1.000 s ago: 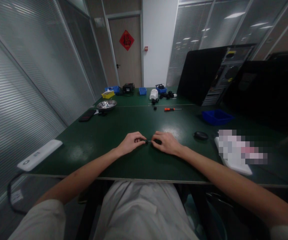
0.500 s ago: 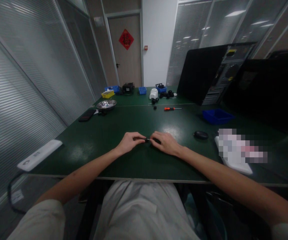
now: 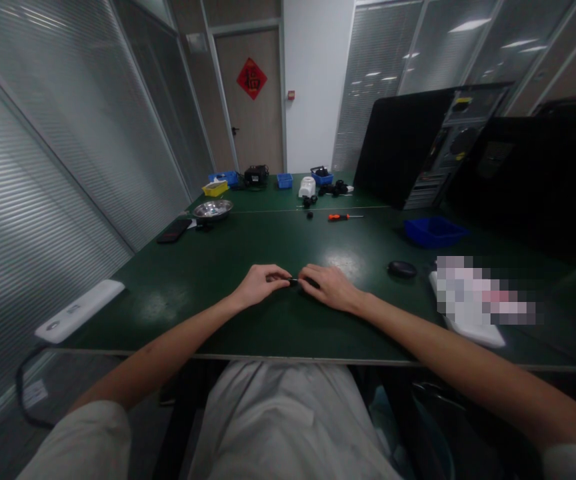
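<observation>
Black part (image 3: pixel 293 281) pinched in left fingers (image 3: pixel 279 271), right fingers (image 3: pixel 309 271) curled round dark handle (image 3: pixel 314 283)

Across the green table (image 3: pixel 263 337) now, a metal bowl (image 3: pixel 213 211) is set near a phone (image 3: pixel 175 231) at left, a screwdriver (image 3: pixel 339 217) is laid toward the back, and at right a mouse (image 3: pixel 402 269) is seen near a blue tray (image 3: pixel 429 241).

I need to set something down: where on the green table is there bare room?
Bare: between the metal bowl and left hand, and between the orange screwdriver and right hand. Crowded: the far end, with the yellow tray and black parts.
</observation>
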A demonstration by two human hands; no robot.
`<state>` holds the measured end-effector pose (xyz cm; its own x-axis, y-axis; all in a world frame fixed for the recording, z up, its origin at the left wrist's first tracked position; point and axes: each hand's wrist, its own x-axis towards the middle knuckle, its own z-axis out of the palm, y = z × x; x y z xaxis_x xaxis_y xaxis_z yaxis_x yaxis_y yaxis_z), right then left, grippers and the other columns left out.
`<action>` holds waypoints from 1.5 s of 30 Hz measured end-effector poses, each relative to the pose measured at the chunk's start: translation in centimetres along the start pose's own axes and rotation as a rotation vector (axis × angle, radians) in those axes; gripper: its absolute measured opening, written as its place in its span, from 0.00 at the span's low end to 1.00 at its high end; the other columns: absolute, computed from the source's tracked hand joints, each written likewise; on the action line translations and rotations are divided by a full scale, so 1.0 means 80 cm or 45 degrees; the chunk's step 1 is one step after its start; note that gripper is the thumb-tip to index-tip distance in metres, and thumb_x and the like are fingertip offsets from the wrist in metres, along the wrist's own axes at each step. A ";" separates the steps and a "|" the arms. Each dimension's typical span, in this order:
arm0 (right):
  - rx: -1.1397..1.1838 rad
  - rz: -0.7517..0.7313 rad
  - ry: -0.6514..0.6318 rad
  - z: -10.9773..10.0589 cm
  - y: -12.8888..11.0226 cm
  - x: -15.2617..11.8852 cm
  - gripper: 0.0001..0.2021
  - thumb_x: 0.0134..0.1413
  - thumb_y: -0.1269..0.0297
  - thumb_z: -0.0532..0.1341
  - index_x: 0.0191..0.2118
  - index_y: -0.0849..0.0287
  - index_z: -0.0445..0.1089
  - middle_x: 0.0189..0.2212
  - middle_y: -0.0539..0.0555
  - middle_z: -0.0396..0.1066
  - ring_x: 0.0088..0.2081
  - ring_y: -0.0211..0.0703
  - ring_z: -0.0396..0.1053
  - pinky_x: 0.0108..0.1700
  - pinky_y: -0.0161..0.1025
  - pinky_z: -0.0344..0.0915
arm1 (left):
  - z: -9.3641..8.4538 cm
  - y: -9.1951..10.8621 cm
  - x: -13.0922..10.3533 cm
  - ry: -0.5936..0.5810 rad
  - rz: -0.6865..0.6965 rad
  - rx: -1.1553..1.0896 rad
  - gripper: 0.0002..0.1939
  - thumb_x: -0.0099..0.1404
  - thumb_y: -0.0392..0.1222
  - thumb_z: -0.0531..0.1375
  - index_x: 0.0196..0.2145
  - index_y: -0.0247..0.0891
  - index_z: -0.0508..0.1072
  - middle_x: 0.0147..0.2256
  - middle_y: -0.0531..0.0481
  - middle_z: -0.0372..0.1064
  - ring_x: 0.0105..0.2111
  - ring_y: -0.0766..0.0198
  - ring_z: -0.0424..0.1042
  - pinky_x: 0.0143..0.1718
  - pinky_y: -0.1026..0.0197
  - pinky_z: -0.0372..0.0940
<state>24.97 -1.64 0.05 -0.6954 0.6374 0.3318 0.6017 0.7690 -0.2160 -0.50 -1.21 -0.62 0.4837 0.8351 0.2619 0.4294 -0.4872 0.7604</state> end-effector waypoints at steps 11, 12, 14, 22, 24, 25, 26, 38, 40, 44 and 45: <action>-0.131 -0.035 -0.081 -0.003 -0.009 0.003 0.11 0.71 0.58 0.53 0.45 0.56 0.70 0.39 0.53 0.72 0.33 0.39 0.67 0.31 0.37 0.48 | -0.001 0.011 -0.001 -0.062 0.140 0.194 0.10 0.67 0.43 0.65 0.42 0.35 0.82 0.35 0.47 0.75 0.31 0.65 0.69 0.35 0.63 0.63; -0.135 -0.043 -0.084 -0.002 -0.011 0.004 0.12 0.72 0.58 0.53 0.45 0.56 0.70 0.39 0.53 0.72 0.32 0.39 0.67 0.31 0.38 0.48 | -0.001 0.011 -0.001 -0.061 0.136 0.183 0.10 0.67 0.43 0.65 0.42 0.36 0.82 0.36 0.47 0.76 0.32 0.64 0.70 0.36 0.63 0.63; -0.124 -0.044 -0.069 0.002 -0.012 0.005 0.12 0.72 0.57 0.52 0.46 0.56 0.69 0.39 0.54 0.72 0.32 0.39 0.67 0.31 0.37 0.48 | 0.002 0.011 -0.001 -0.050 0.126 0.152 0.10 0.67 0.42 0.65 0.42 0.36 0.82 0.36 0.46 0.76 0.34 0.63 0.72 0.38 0.62 0.64; -0.091 -0.023 -0.044 0.007 -0.012 0.007 0.12 0.73 0.58 0.50 0.47 0.56 0.68 0.40 0.54 0.73 0.34 0.40 0.69 0.32 0.37 0.51 | 0.006 0.012 -0.001 -0.009 0.118 0.107 0.09 0.67 0.43 0.65 0.41 0.37 0.83 0.39 0.46 0.78 0.38 0.59 0.75 0.42 0.61 0.66; -0.099 -0.021 -0.042 0.007 -0.011 0.006 0.12 0.73 0.57 0.50 0.48 0.56 0.68 0.41 0.54 0.73 0.34 0.40 0.69 0.32 0.37 0.51 | 0.004 0.014 -0.002 -0.011 0.141 0.102 0.10 0.69 0.44 0.63 0.42 0.38 0.83 0.40 0.45 0.78 0.39 0.59 0.76 0.43 0.60 0.67; -0.095 -0.016 -0.040 0.007 -0.011 0.005 0.12 0.73 0.57 0.50 0.48 0.56 0.68 0.41 0.54 0.73 0.34 0.40 0.69 0.33 0.37 0.51 | 0.004 0.014 -0.003 -0.005 0.149 0.104 0.11 0.70 0.44 0.62 0.42 0.38 0.83 0.41 0.45 0.78 0.39 0.59 0.76 0.43 0.60 0.67; -0.086 -0.012 -0.039 0.007 -0.011 0.005 0.12 0.73 0.57 0.50 0.48 0.55 0.68 0.41 0.54 0.73 0.34 0.40 0.69 0.33 0.37 0.52 | 0.003 0.014 -0.003 0.006 0.154 0.110 0.11 0.70 0.45 0.62 0.42 0.38 0.83 0.41 0.45 0.78 0.40 0.59 0.75 0.43 0.60 0.67; -0.034 0.036 -0.050 0.003 -0.012 0.006 0.12 0.73 0.57 0.51 0.46 0.55 0.69 0.40 0.53 0.73 0.34 0.40 0.68 0.34 0.36 0.52 | -0.008 -0.013 0.009 0.118 0.238 0.427 0.12 0.72 0.44 0.60 0.43 0.39 0.82 0.42 0.44 0.75 0.40 0.59 0.73 0.44 0.58 0.67; -0.022 0.032 -0.052 0.003 -0.012 0.006 0.12 0.73 0.57 0.51 0.47 0.55 0.69 0.40 0.53 0.73 0.34 0.40 0.68 0.34 0.36 0.53 | -0.010 -0.017 0.011 0.076 0.279 0.555 0.11 0.73 0.42 0.59 0.43 0.39 0.82 0.42 0.45 0.75 0.43 0.58 0.73 0.47 0.57 0.66; 0.010 0.023 -0.044 0.003 -0.010 0.005 0.12 0.72 0.57 0.52 0.47 0.55 0.70 0.39 0.53 0.73 0.35 0.40 0.69 0.35 0.36 0.54 | -0.011 -0.018 0.010 -0.006 0.287 0.615 0.12 0.74 0.40 0.57 0.44 0.40 0.82 0.43 0.45 0.74 0.44 0.58 0.72 0.48 0.56 0.66; 0.023 0.024 -0.038 0.003 -0.009 0.004 0.12 0.72 0.57 0.52 0.47 0.55 0.70 0.39 0.53 0.73 0.35 0.40 0.69 0.36 0.36 0.55 | -0.010 -0.016 0.008 0.001 0.276 0.605 0.13 0.74 0.40 0.56 0.45 0.40 0.81 0.43 0.45 0.74 0.44 0.58 0.72 0.48 0.56 0.67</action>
<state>24.18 -1.98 0.10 -0.6954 0.6530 0.2999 0.6080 0.7572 -0.2388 -1.33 0.15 -0.93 0.5992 0.7024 0.3841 0.6186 -0.7108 0.3348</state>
